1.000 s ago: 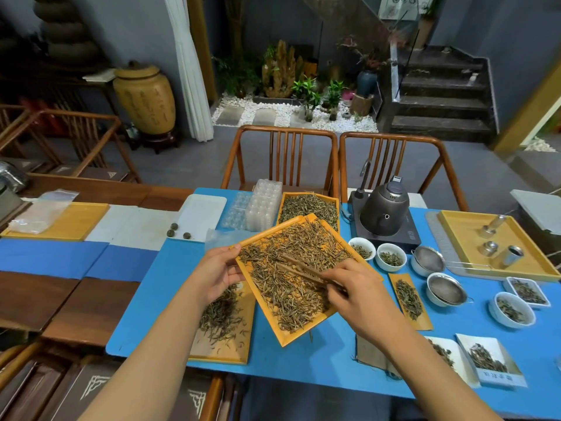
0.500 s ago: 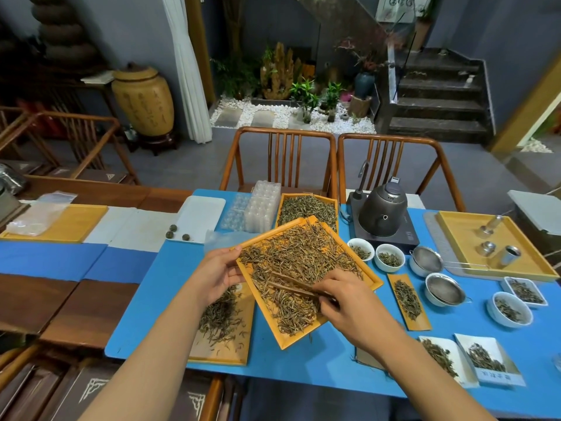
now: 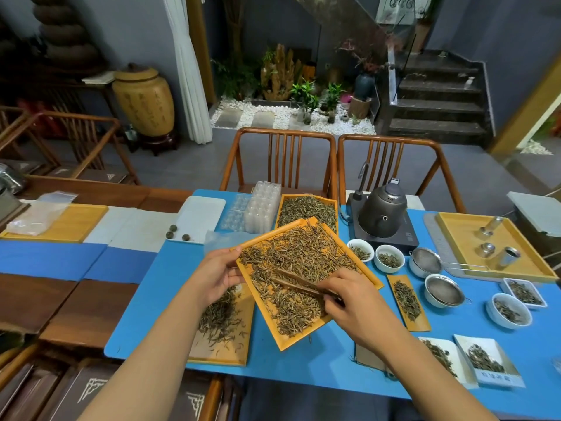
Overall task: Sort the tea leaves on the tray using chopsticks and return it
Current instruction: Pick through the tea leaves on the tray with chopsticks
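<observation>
An orange tray (image 3: 285,341) covered with brown tea leaves (image 3: 299,253) is held tilted above the blue table. My left hand (image 3: 217,273) grips its left edge. My right hand (image 3: 353,299) holds wooden chopsticks (image 3: 299,282), whose tips lie among the leaves near the tray's middle left. Under the tray's left side lies a second flat tray (image 3: 226,352) with a small pile of dark leaves (image 3: 220,317).
Behind stands another tray of leaves (image 3: 308,208), clear plastic moulds (image 3: 262,206) and a dark kettle (image 3: 382,211) on its base. Right of the tray are small white bowls (image 3: 389,258), two strainers (image 3: 444,291), a narrow leaf board (image 3: 408,302) and white dishes (image 3: 488,361).
My right hand has slid the chopsticks left and down across the leaves. The tray stays held by my left hand, almost unmoved.
</observation>
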